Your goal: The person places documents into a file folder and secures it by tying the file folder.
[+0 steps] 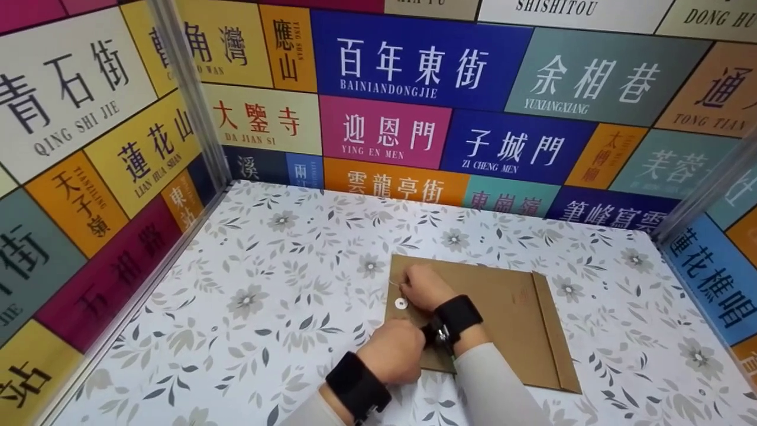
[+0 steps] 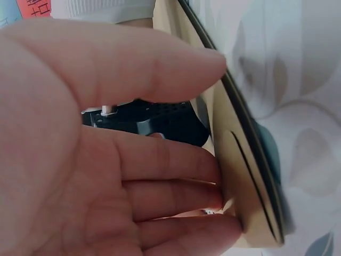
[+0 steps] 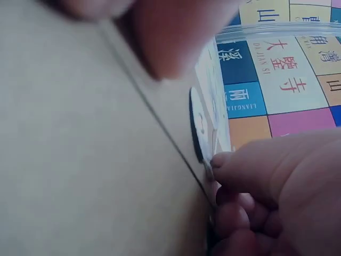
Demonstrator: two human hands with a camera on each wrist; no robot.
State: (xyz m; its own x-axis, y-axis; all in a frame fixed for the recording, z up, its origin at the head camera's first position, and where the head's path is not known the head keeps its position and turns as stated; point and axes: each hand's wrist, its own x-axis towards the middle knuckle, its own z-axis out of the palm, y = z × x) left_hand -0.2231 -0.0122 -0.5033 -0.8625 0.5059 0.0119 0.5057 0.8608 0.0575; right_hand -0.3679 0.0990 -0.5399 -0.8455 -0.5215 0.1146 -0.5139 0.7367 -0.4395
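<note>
A brown kraft envelope lies flat on the table, with a white round button near its left edge. Just above that button my right hand pinches a thin string; in the right wrist view its thumb and curled fingers are beside the button. My left hand rests at the envelope's lower left. In the left wrist view its nearly straight fingers touch the brown card, the thumb tip at the edge. Blurred fingers hide the string's upper end in the right wrist view.
Floral-patterned cloth covers the table. Panels with printed street names stand at the back and both sides, joined by clear corner strips. Black bands with cameras sit on both wrists, close to each other over the envelope.
</note>
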